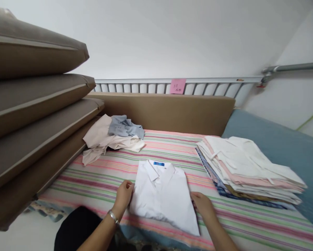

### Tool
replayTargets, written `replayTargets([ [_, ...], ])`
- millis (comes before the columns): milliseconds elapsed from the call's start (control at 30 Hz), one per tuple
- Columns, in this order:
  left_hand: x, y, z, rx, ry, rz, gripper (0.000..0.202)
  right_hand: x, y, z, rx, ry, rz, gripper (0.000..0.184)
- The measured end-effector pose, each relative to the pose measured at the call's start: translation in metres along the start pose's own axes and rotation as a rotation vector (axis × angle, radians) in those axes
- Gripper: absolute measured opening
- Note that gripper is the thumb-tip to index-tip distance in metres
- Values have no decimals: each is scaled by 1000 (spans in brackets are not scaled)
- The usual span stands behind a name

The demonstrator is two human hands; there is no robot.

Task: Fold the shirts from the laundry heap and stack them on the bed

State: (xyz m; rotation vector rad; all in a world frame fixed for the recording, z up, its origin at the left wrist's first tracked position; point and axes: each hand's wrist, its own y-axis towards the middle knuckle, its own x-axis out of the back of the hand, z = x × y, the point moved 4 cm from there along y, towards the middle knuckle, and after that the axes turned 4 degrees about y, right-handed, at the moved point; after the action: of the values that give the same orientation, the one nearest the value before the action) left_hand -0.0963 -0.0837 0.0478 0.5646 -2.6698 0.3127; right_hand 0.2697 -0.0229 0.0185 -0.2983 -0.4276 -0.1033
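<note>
A folded white shirt [163, 193] with a blue neck label lies on the striped sheet [99, 177] in front of me. My left hand [123, 197], with a silver bracelet at the wrist, rests against the shirt's left edge, fingers curled on the fabric. On the opposite side my right hand [203, 205] touches the shirt's right edge, its fingers tucked at or under the cloth. Both hands flank the shirt at its lower half.
A stack of folded shirts [247, 170] sits to the right, partly on a blue cover [276, 139]. Unfolded beige and grey clothes [111, 136] lie at the back left. Brown cushions [33, 115] are stacked along the left. A tan headboard [166, 111] and white rail stand behind.
</note>
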Motion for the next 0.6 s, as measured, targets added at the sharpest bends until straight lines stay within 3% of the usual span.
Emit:
replayTargets([
  [200,-13,17,-2,38,38,50,1,-3,0,8,-91,15,28,14],
  [400,-16,15,-2,106,-49,145,5,-8,-7,15,-205,158,158,12],
  [600,-15,12,-1,217,-84,258,14,-10,-8,15,-275,103,276,8],
])
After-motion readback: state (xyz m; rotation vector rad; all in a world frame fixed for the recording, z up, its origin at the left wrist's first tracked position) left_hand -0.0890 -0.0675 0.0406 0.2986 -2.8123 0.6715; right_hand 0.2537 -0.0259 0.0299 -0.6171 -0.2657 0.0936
